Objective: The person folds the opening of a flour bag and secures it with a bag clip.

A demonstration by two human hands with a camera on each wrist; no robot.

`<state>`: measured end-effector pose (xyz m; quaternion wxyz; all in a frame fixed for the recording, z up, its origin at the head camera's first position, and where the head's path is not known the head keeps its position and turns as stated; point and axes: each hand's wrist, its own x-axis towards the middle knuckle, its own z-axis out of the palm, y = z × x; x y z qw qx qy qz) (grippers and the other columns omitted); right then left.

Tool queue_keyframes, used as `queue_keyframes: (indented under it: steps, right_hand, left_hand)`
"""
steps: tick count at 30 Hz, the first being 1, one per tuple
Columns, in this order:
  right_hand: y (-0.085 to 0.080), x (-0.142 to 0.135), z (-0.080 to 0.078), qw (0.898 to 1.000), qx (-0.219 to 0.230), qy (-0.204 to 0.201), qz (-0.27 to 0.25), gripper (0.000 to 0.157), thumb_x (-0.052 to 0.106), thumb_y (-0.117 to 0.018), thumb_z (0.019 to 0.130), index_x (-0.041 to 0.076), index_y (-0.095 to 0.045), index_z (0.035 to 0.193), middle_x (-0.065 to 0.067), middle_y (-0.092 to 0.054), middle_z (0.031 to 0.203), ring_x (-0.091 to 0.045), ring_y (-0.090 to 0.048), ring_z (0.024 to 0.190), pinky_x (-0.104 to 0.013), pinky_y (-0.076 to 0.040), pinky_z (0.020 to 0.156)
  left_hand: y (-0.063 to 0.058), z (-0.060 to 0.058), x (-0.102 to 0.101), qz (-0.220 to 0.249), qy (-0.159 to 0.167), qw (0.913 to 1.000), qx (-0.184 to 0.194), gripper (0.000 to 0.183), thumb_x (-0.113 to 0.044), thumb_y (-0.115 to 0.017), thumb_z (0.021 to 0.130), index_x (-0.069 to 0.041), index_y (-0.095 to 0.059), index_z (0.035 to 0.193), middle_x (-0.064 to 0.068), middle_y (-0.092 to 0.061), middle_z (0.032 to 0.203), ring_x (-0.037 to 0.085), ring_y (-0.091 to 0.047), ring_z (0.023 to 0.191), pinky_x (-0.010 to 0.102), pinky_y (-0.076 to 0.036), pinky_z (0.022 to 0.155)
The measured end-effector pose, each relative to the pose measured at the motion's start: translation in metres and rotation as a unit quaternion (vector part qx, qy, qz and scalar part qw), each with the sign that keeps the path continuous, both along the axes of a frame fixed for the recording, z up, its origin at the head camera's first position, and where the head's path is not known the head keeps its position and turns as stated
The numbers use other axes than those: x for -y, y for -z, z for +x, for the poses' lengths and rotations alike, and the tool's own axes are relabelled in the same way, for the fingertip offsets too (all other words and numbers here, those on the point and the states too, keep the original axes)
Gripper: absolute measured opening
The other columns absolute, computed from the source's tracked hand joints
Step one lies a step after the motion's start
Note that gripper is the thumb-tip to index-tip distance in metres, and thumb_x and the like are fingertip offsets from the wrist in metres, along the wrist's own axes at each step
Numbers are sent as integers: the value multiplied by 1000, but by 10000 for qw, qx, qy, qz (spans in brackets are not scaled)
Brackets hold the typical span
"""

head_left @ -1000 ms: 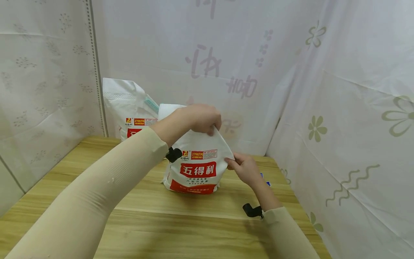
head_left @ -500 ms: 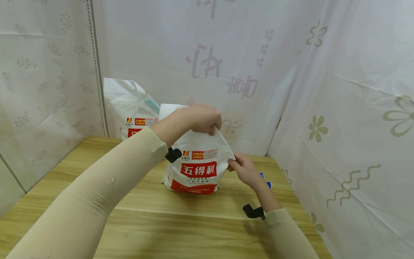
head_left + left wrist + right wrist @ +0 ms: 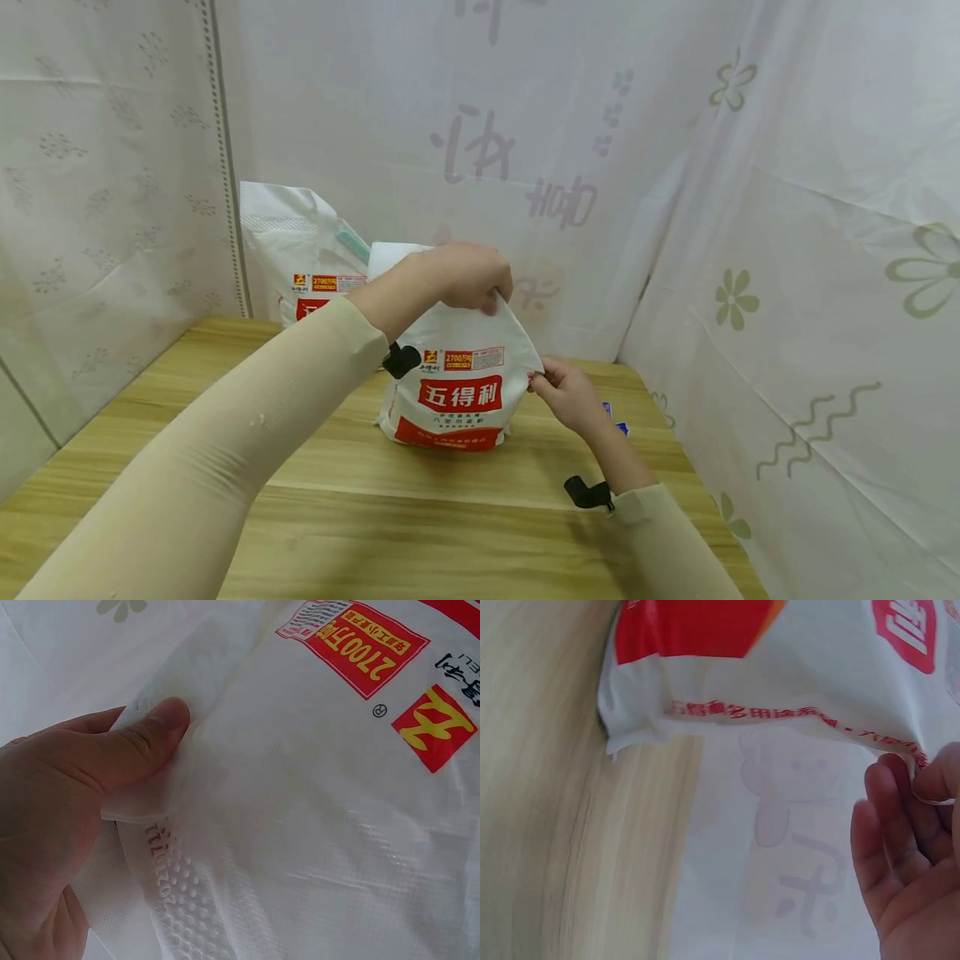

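Note:
A white flour bag [image 3: 459,417] with red panels and Chinese print stands on the wooden table. My left hand [image 3: 471,275] grips its top edge, the arm reaching across in front of the bag. In the left wrist view the thumb of the left hand [image 3: 90,772] presses on the white top, near an embossed dotted band. At the bag's right side my right hand [image 3: 570,392] pinches the side edge. The right wrist view has the right hand [image 3: 915,847] with thumb and a finger on the bag's [image 3: 780,682] edge, the other fingers loosely bent.
A second, similar flour bag [image 3: 281,242] stands behind to the left, with a teal strip [image 3: 352,243] near its top. Small blue-and-white items [image 3: 622,428] lie on the table [image 3: 360,533] beyond the right wrist. Printed curtains [image 3: 817,250] close in the table at the back and sides.

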<state>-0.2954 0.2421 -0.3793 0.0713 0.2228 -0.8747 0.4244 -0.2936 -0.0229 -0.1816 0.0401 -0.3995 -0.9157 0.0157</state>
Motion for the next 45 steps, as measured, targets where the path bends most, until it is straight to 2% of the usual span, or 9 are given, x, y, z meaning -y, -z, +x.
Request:
queue_keyframes:
  steps: [5, 12, 17, 20, 24, 28, 36, 42, 45]
  right_hand:
    - [4, 3, 0, 9994, -118, 320, 35, 25, 12, -61, 110, 3, -78, 126, -12, -81, 104, -18, -70, 89, -32, -62, 86]
    - [4, 6, 0, 9972, -492, 491, 270, 16, 13, -65, 108, 7, -80, 109, -9, -79, 94, -16, -66, 80, -26, -52, 70]
    - [5, 5, 0, 9989, -453, 128, -30, 23, 10, -60, 111, 2, -78, 123, -15, -80, 99, -29, -76, 91, -28, -59, 73]
    - [5, 1, -1, 9988, -221, -187, -400, 28, 8, -56, 113, -3, -74, 131, -19, -79, 106, -28, -76, 96, -28, -62, 80]
    - [5, -2, -2, 9980, -83, -327, -535, 29, 10, -58, 113, -5, -73, 133, -21, -79, 112, -21, -75, 99, -27, -62, 84]
    - [3, -3, -3, 9992, -147, -208, -316, 29, 12, -59, 113, -5, -74, 131, -20, -80, 109, -25, -77, 99, -29, -64, 86]
    - [5, 6, -1, 9978, -513, 428, -13, 20, 12, -69, 109, -1, -81, 118, -13, -82, 97, -26, -79, 89, -36, -68, 85]
    - [8, 9, 4, 9908, -1295, 352, 156, 16, 5, -72, 105, -1, -81, 116, -15, -84, 100, -26, -83, 86, -36, -69, 78]
    - [7, 8, 5, 9893, -1419, 268, 229, 18, 5, -71, 106, -2, -80, 119, -17, -84, 103, -28, -83, 88, -36, -69, 78]
  left_hand:
    - [0, -1, 0, 11, 0, 10000, 3, 11, -13, -76, 104, -15, -84, 110, 1, -80, 111, 21, -72, 99, 36, -62, 90]
    - [0, -1, 2, 42, -17, 10000, -12, 11, -13, -75, 103, -15, -84, 109, 0, -80, 110, 21, -71, 99, 36, -62, 90]
    - [2, -2, 3, 81, -53, 9999, -29, 10, -14, -76, 103, -16, -85, 108, 0, -80, 109, 20, -72, 97, 36, -62, 88]
    - [2, -3, 3, 108, -59, 9999, 3, 9, -15, -76, 103, -17, -84, 107, -1, -80, 108, 20, -71, 96, 35, -62, 86]
    - [2, -3, 3, 122, -73, 9999, 48, 9, -15, -76, 103, -17, -84, 105, -1, -79, 107, 19, -71, 95, 35, -61, 85]
    - [2, -3, 3, 152, -100, 9998, 89, 9, -16, -76, 104, -17, -84, 106, -1, -79, 107, 19, -72, 94, 34, -62, 83]
    - [2, -3, 3, 127, -80, 9999, 56, 10, -17, -75, 104, -17, -84, 108, -1, -79, 109, 19, -72, 95, 34, -63, 83]
    - [1, -2, 2, 99, -71, 9999, 7, 10, -16, -75, 104, -18, -84, 108, -1, -80, 110, 19, -72, 97, 34, -62, 84]
    - [1, -1, 3, 118, -97, 9999, 25, 11, -15, -75, 104, -18, -85, 109, -1, -80, 110, 19, -72, 97, 34, -62, 84]
